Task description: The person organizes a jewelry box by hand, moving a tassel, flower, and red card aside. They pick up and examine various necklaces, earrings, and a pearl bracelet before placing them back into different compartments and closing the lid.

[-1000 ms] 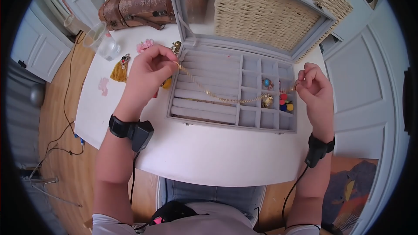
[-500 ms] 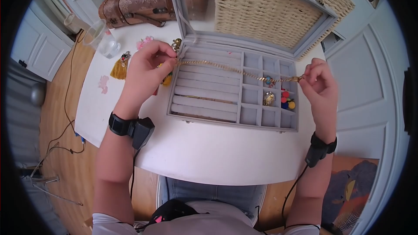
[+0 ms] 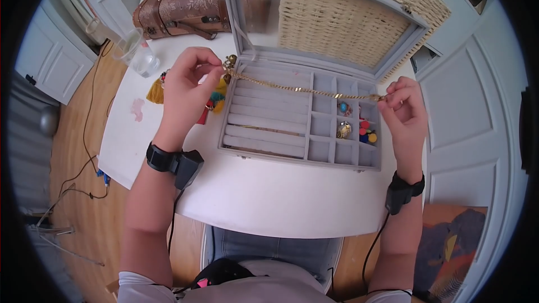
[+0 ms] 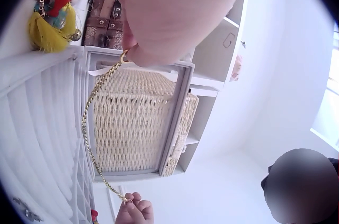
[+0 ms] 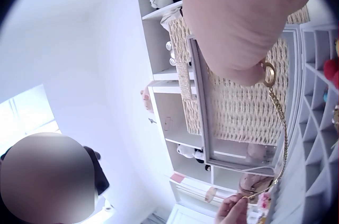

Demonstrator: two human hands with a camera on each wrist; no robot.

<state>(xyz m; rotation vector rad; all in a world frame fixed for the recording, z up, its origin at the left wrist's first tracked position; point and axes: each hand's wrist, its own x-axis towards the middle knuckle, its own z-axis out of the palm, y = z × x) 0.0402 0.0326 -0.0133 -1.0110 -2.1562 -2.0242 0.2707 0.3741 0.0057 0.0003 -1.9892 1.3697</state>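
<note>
A gold chain necklace [image 3: 300, 89] stretches between my two hands above the open grey jewelry box [image 3: 281, 159]. My left hand [image 3: 188, 90] pinches one end between thumb and fingertips, over the box's left edge. At the right side my right hand [image 3: 405, 115] pinches the other end, where a round gold clasp [image 5: 270, 73] shows in the right wrist view. Ring rolls [image 3: 266, 119] fill the box's left part. Among the compartments on its right lie a turquoise-stone piece [image 3: 344, 108], a gold ornament [image 3: 343, 129] and a pompom piece [image 3: 368, 132].
Left of the box, tassel jewelry [image 3: 155, 91] and a pink piece [image 3: 137, 109] lie on the white table [image 3: 269, 202]. Clear plastic cups [image 3: 145, 62] stand at the far left. Behind the raised glass lid are a brown case [image 3: 179, 8] and a woven basket [image 3: 348, 19].
The chain hung in a deep sag one second ago; now it runs nearly straight, sloping slightly down to the right. Both hands keep their pinch on its ends and have shifted only a little.
</note>
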